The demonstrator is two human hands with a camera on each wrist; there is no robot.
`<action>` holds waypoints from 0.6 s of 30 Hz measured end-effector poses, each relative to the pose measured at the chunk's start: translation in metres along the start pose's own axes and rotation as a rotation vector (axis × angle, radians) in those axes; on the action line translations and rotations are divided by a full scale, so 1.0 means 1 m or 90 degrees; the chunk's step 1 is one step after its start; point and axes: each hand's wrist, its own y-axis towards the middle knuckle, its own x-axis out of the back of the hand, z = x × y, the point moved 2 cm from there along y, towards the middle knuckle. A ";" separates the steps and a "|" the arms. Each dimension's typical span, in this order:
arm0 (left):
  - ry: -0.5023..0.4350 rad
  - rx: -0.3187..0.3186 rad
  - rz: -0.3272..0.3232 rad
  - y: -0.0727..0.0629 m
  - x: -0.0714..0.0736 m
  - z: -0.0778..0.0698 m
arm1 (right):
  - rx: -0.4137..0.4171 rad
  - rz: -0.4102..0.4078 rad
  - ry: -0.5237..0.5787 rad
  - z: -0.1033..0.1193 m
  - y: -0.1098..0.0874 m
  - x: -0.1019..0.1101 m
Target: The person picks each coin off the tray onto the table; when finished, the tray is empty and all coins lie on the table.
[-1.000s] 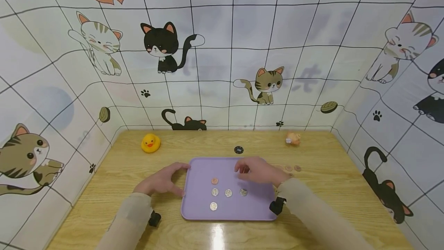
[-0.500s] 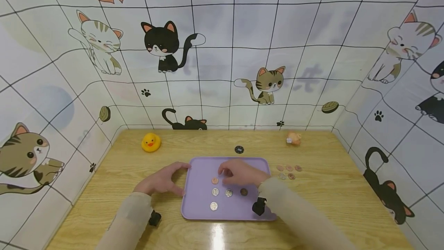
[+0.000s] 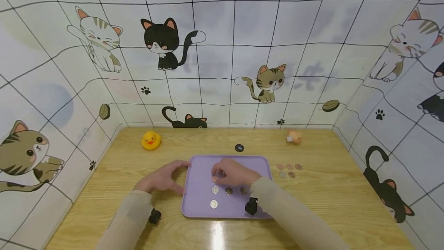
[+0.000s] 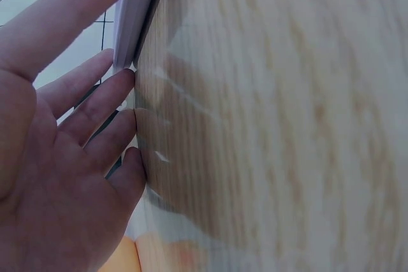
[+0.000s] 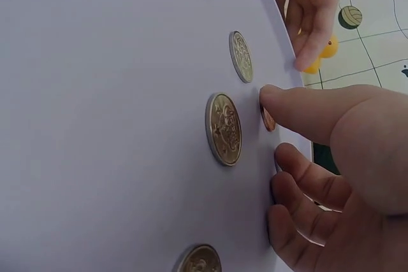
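A lilac tray point(image 3: 197, 165) lies on the wooden table, with several coins on it. My left hand point(image 3: 162, 178) is at the tray's left edge, thumb and fingers spread, fingertips touching the rim; the left wrist view shows this hand point(image 4: 70, 151) with fairly straight fingers. Above the tray's upper middle is my right hand point(image 3: 236, 173). In the right wrist view its thumb tip partly covers a copper coin point(image 5: 268, 119), while the other fingers bend loosely below, apart from that coin. Silver coins point(image 5: 224, 128) lie flat nearby, one silver coin point(image 3: 213, 204) lowest on the tray.
Several coins, mostly copper point(image 3: 289, 166), lie on the table right of the tray. A black chip point(image 3: 239, 147) marked 100 sits behind the tray. A yellow rubber duck point(image 3: 150, 141) stands back left, a small orange-pink figure point(image 3: 294, 137) back right. Cat-patterned cloth walls surround the table.
My right hand has moved left across the tray and down to the copper coin, uncovering the coins on the table at right. The left hand stays at the tray's edge.
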 end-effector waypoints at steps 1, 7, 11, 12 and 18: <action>0.001 0.000 0.000 0.000 0.000 0.000 | 0.004 -0.004 -0.007 0.000 0.001 0.000; 0.004 -0.006 -0.001 -0.001 0.001 -0.001 | 0.005 -0.015 -0.029 0.003 0.002 -0.001; 0.006 -0.007 -0.001 -0.001 0.000 -0.001 | 0.006 -0.015 -0.037 0.006 0.002 -0.001; 0.004 -0.006 0.000 -0.001 0.000 0.000 | 0.008 -0.015 -0.036 0.007 0.002 -0.001; 0.001 -0.005 -0.003 0.000 0.000 0.000 | -0.015 -0.004 -0.039 0.009 0.003 0.000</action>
